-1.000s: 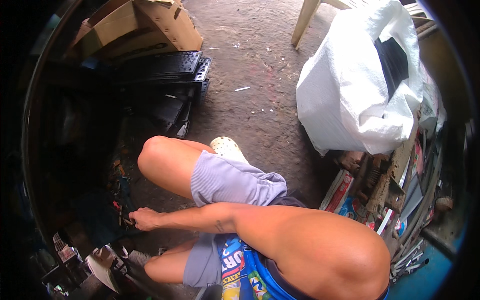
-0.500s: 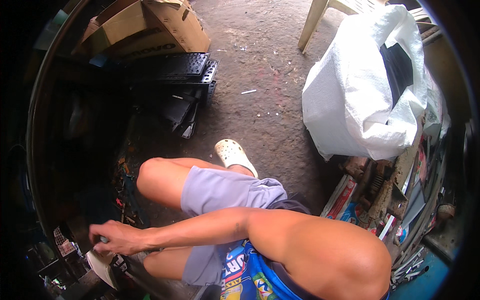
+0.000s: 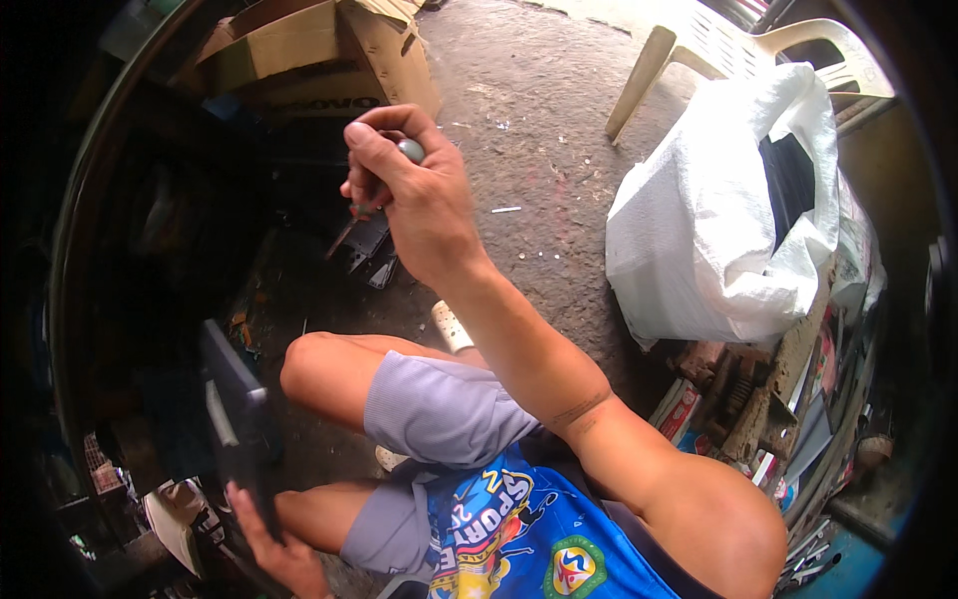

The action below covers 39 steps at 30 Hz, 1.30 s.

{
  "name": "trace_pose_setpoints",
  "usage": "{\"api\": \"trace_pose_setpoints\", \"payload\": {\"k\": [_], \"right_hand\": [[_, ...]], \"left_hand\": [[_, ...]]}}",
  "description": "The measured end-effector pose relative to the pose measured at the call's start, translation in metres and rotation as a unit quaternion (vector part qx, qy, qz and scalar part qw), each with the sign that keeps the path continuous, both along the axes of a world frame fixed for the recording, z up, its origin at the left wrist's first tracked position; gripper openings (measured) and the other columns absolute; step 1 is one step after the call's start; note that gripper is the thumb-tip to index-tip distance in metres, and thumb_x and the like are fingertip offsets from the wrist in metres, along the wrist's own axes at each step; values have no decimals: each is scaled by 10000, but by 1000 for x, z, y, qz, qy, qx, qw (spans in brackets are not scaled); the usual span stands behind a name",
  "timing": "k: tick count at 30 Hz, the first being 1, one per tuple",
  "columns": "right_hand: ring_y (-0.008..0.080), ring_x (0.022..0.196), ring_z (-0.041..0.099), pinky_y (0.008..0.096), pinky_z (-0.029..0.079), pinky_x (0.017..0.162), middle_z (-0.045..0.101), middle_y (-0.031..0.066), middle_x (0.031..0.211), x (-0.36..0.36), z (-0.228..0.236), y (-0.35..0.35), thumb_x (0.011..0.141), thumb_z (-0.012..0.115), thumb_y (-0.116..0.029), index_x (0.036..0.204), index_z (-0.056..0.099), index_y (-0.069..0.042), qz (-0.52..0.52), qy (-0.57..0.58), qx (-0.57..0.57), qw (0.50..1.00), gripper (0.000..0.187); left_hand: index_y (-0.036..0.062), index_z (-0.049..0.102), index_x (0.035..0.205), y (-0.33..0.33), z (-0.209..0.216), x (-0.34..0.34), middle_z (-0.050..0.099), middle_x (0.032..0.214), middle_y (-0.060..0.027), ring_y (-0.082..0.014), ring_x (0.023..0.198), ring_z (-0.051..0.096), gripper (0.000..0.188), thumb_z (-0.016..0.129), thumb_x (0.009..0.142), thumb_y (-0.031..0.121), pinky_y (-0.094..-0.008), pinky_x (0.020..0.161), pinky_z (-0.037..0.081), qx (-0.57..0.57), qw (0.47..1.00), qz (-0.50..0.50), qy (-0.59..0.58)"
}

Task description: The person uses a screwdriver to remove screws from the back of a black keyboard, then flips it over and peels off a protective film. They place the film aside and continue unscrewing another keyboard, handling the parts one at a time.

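My right hand (image 3: 414,195) is raised in front of the cardboard box, its fingers closed round a screwdriver (image 3: 411,151). The rounded pale end of the handle shows above the fist, and the thin shaft points down to the left. At the lower left, my left hand (image 3: 271,549) grips the lower end of a dark flat panel-like piece (image 3: 239,409). This piece is tilted upright beside my knee and is smeared by motion, so its exact kind cannot be made out.
A cardboard box (image 3: 399,55) stands at the far left, with black plastic parts (image 3: 371,250) near it. A white woven sack (image 3: 689,230) holding dark pieces is at the right, before a plastic chair (image 3: 723,45). Scrap (image 3: 743,389) lies below the sack.
My right hand has moved from the lower left up to the far middle, still holding the screwdriver. My left hand has come into view with the dark flat piece.
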State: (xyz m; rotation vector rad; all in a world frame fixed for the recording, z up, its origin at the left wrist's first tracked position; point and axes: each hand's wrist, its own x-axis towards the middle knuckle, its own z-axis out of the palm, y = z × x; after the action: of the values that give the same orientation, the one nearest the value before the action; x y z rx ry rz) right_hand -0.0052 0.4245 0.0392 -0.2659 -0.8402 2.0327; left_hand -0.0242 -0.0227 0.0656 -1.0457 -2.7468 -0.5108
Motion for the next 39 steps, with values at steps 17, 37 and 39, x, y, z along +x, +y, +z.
{"api": "trace_pose_setpoints", "payload": {"k": [17,37,39], "right_hand": [[76,453,325,270,366,441,395,8,604,-23,75,-73,1133,440,-245,1043,568,-3,258,120,314,906,288],[41,538,504,214,367,482,576,-11,672,-82,55,-102,1024,741,-291,927,667,-13,255,-43,240,936,304],[40,549,512,215,375,490,577,-12,675,-84,50,-103,1026,735,-290,957,658,-14,204,-52,252,945,295]], "left_hand": [[416,459,1598,34,-84,47,315,1737,-132,-452,1589,272,952,624,809,-90,-734,1216,203,-159,987,19,15],[412,458,1595,32,-87,54,269,1753,-126,-473,1608,190,862,657,870,-10,-738,1233,120,-133,990,30,-28],[377,461,1597,37,-77,53,270,1747,-151,-493,1602,185,813,704,885,70,-740,1231,105,-125,990,28,-54]]}}
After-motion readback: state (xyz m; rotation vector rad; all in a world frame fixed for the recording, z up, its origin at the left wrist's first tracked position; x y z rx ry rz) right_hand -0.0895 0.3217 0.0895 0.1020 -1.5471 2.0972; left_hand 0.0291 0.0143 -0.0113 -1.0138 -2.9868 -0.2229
